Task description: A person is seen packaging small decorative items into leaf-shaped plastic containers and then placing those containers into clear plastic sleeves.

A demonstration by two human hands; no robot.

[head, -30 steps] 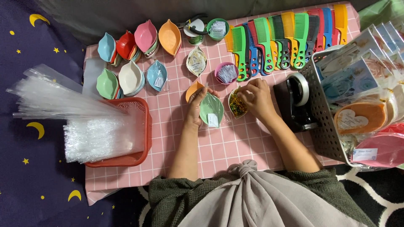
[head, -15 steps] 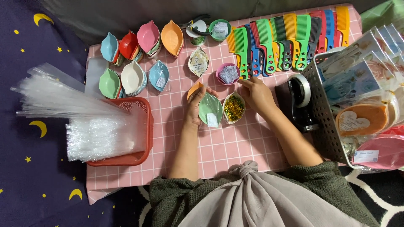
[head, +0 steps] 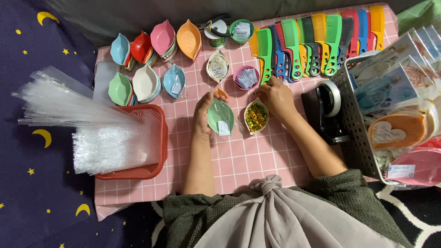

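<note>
left hand [head: 202,115]: we've got it cupped round the green dish [head: 220,115], fingers clamped on its left edge, an orange dish [head: 221,93] peeking out just behind it

right hand [head: 274,96]: fingers pinched together at the far rim of the glitter dish [head: 256,116]; can't tell if there's anything between the fingertips

where stuff sits: both dishes sit side by side mid-table on the pink table [head: 239,160], green on the left, glitter one on the right

step: looks to us like we're mid filling, a small white card already lying in the green dish

next move: probably needs a light pinch so the glitter doesn't spill, with the left hand keeping the green dish level

loose dishes: 3 by the hands, plus a purple bowl [head: 246,77] and a white dish [head: 217,66] further off

dish stacks: about 7 at far left, exact count per stack hidden

combs [head: 317,43]: roughly 12, overlapping so don't quote us

tape dispenser [head: 327,110]: 1, right of the hand

red basket [head: 138,142]: 1, full of clear bags
</note>
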